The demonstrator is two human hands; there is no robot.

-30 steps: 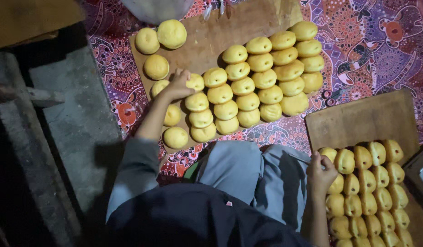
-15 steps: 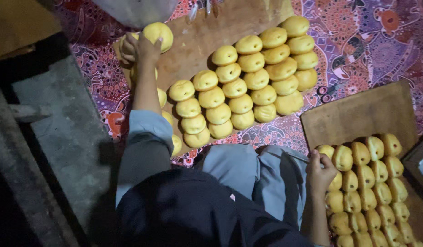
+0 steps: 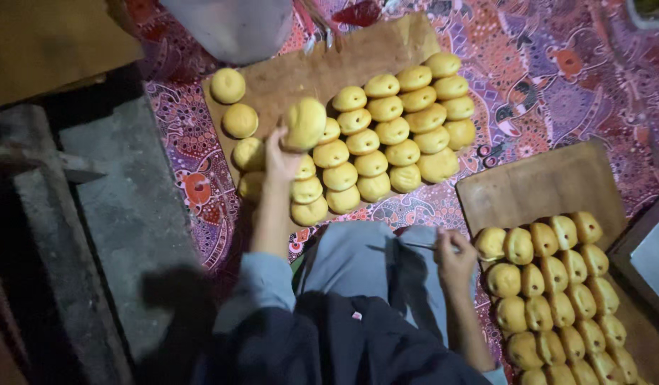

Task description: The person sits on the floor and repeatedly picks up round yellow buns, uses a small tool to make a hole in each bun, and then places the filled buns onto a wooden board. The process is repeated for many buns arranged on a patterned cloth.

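A patterned cloth covers the floor beside a grey concrete slab. The left hand grips a yellow bun above the wooden board; the right hand seems closed on a thin stick.

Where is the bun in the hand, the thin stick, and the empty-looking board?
bun [image 3: 305, 122], head view, middle of its top.
thin stick [image 3: 422, 246], head view, middle of its length.
wooden board [image 3: 550, 182], head view, bare upper part.
left hand [image 3: 281, 158], head view, back of hand.
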